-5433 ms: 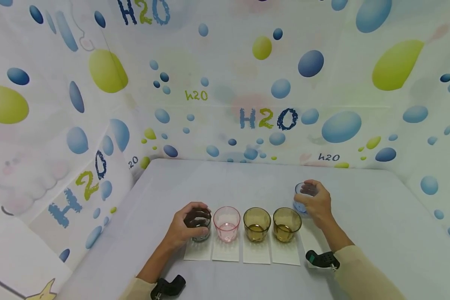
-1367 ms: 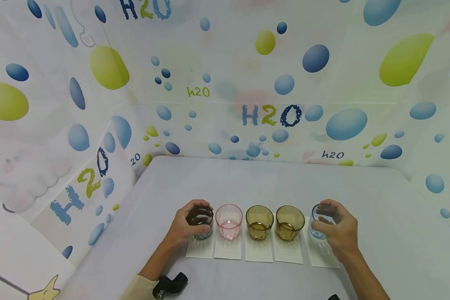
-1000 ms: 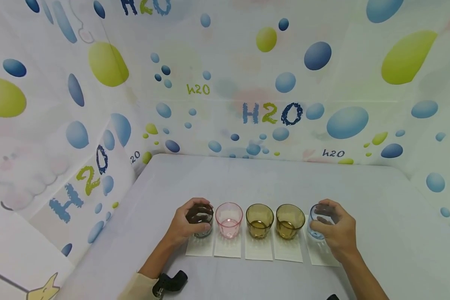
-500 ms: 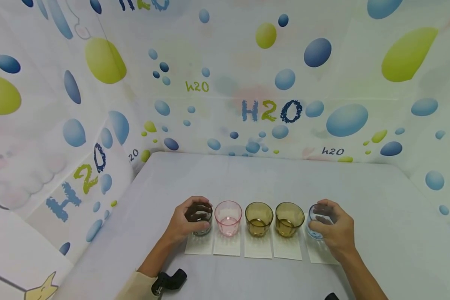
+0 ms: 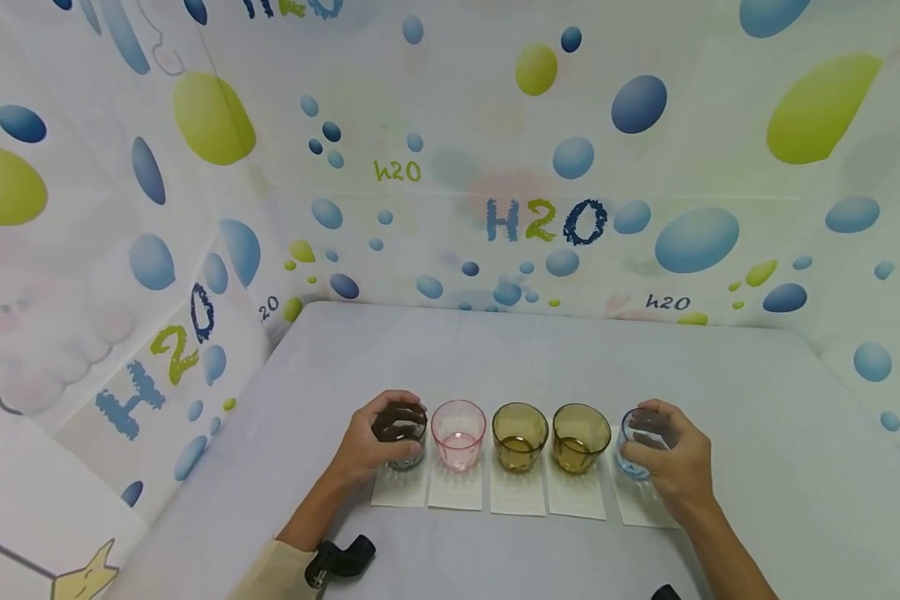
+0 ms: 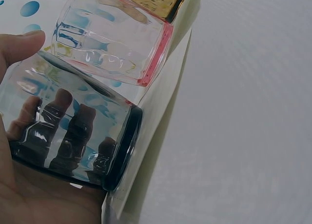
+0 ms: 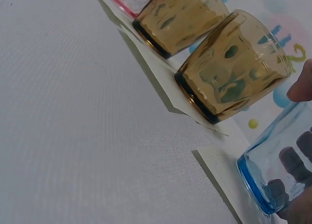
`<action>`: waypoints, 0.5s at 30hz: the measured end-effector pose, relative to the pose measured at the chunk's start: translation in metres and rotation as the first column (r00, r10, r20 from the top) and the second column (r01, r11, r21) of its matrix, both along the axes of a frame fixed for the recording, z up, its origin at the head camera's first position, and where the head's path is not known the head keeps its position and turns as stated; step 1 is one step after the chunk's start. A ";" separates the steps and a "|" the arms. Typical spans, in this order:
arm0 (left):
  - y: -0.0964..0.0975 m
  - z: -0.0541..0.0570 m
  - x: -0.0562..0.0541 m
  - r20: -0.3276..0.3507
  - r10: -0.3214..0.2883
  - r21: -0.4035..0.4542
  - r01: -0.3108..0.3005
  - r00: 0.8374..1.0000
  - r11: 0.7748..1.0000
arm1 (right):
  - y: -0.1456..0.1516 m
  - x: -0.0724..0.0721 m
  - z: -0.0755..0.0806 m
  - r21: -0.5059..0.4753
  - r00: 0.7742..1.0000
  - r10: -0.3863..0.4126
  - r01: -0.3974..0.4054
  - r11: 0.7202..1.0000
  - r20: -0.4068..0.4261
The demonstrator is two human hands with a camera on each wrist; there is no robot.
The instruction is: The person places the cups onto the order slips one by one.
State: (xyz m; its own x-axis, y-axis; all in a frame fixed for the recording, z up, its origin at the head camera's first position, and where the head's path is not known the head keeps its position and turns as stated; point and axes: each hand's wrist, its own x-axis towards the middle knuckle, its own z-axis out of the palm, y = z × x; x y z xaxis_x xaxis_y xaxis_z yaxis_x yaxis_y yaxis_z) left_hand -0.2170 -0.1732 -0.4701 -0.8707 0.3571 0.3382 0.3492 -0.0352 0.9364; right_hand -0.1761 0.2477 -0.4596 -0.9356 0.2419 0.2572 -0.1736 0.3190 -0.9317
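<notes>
My left hand (image 5: 378,437) holds a dark grey glass (image 6: 63,131) at the left end of a row of glasses. Its fingers wrap the far side, showing dark through the glass, with the thumb at the near side. At the right end my right hand (image 5: 675,446) grips a blue glass (image 7: 265,177) in the same way, on the far part of a white paper (image 5: 642,510). Between them stand a pink glass (image 5: 458,437) and two amber glasses, one left (image 5: 520,439) and one right (image 5: 581,439), all upright on white papers.
Beneath the glasses lie several white papers, such as the one under the pink glass (image 5: 456,492), on a white-covered table (image 5: 435,354). A printed backdrop (image 5: 420,250) rises behind the table. A black device (image 5: 341,560) sits by my left wrist.
Since the earliest frame, my right hand has brought the blue glass nearer and rightward onto the right-end paper. My left hand keeps its hold on the grey glass. The head view has shifted slightly.
</notes>
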 end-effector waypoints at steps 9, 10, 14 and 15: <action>0.001 0.001 0.000 -0.001 -0.008 0.011 0.008 1.000 1.000 | 0.005 0.001 0.003 0.005 0.997 0.070 -0.070 0.998 0.020; 0.001 0.001 0.000 0.001 -0.004 0.009 0.004 1.000 1.000 | 0.005 0.001 0.003 0.012 0.997 0.077 -0.077 0.997 0.020; 0.000 0.000 0.001 0.006 0.010 -0.007 -0.010 1.000 1.000 | 0.006 0.002 0.003 0.013 0.994 0.101 -0.102 0.995 0.030; 0.000 0.000 0.002 0.007 0.012 -0.012 -0.012 1.000 1.000 | 0.007 0.002 0.002 0.014 0.994 0.107 -0.108 0.994 0.036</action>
